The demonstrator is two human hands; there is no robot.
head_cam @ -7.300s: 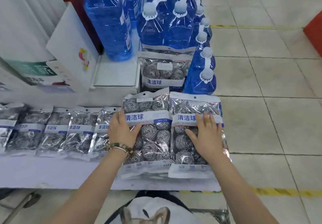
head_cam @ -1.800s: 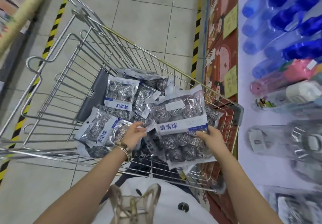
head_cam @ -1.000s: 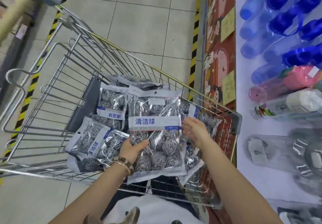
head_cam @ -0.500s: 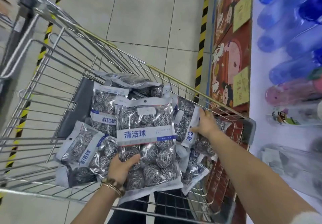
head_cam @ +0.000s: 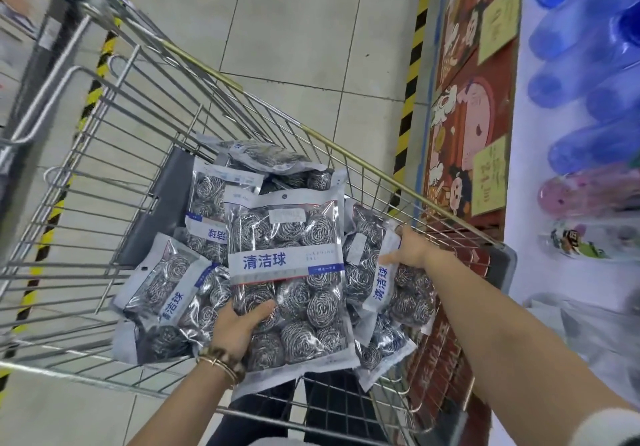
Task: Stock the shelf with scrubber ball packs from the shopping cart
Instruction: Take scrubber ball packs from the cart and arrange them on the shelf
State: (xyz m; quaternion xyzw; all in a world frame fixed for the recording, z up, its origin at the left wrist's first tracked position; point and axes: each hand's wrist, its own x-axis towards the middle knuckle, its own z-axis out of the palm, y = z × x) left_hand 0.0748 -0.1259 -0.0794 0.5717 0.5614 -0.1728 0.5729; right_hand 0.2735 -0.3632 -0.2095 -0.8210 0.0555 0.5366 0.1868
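Note:
A wire shopping cart (head_cam: 114, 182) holds several clear packs of steel scrubber balls with white and blue labels. My left hand (head_cam: 239, 324) grips one large pack (head_cam: 287, 272) near its lower left, thumb on its front, and holds it upright above the others. My right hand (head_cam: 408, 248) reaches to the cart's right side and grips the upper edge of a second pack (head_cam: 388, 293) that leans sideways there. More packs lie at the left (head_cam: 166, 300) and the back (head_cam: 214, 203) of the cart.
The shelf unit (head_cam: 540, 282) runs down the right side, with blue bottles (head_cam: 585, 74) lying on it and a red cartoon panel with yellow price tags (head_cam: 464, 133) on its front. Tiled floor with yellow-black tape (head_cam: 412, 74) lies beyond the cart.
The large pack passed from my right hand to my left, which now holds it alone. My right hand moved to the cart's right side and took hold of a second pack.

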